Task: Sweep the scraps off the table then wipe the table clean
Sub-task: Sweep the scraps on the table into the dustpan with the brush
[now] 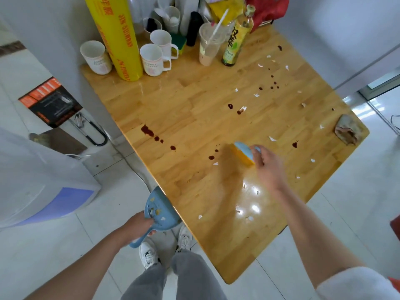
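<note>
My right hand [267,167] grips a small blue brush with yellow bristles [243,153], its bristles down on the wooden table [177,118] near the middle. My left hand [138,226] holds a blue dustpan [159,207] by its handle just below the table's left edge; a few scraps lie in it. Several white paper scraps [272,139] are scattered over the table's right and near parts. Dark red-brown spill drops [147,130] dot the surface. A crumpled dirty rag [347,131] lies at the right edge.
At the far end stand white cups [152,59], a yellow film roll [116,35], a plastic cup with a straw [211,43], a green tea bottle [237,37] and a red bag [267,9]. A white appliance [43,185] stands on the floor at left.
</note>
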A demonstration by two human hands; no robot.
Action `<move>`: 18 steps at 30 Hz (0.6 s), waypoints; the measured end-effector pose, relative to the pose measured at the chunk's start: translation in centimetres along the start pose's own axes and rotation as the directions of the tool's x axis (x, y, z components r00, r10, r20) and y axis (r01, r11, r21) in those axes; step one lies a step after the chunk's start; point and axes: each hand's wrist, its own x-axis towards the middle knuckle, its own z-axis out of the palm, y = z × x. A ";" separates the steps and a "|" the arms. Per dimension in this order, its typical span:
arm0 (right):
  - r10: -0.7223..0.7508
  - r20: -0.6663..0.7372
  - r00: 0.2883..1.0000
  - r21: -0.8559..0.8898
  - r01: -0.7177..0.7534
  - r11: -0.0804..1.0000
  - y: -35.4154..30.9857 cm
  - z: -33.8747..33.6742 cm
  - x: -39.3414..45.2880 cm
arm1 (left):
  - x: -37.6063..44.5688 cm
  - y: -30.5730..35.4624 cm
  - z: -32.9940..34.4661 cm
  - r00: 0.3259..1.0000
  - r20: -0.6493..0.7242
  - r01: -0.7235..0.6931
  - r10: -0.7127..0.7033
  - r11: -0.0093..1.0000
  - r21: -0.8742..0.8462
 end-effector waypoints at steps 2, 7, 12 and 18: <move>-0.092 0.040 0.995 0.011 0.091 0.996 -0.5 0.4 -2.4 | -0.3 0.3 0.0 1.000 -0.001 -0.004 0.004 1.000 -0.019; -0.151 0.113 0.982 0.030 0.149 0.988 -1.7 0.6 -5.6 | -0.6 0.5 -0.1 1.000 -0.003 -0.009 0.009 1.000 -0.029; -0.095 0.004 0.995 0.020 0.095 0.995 -2.6 0.5 -5.2 | -1.0 0.0 -0.6 1.000 0.006 -0.026 0.026 1.000 0.007; -0.163 0.044 0.986 0.038 0.161 0.986 -4.9 2.2 -6.1 | -1.1 -0.8 -1.1 0.999 0.007 -0.051 0.050 0.996 0.074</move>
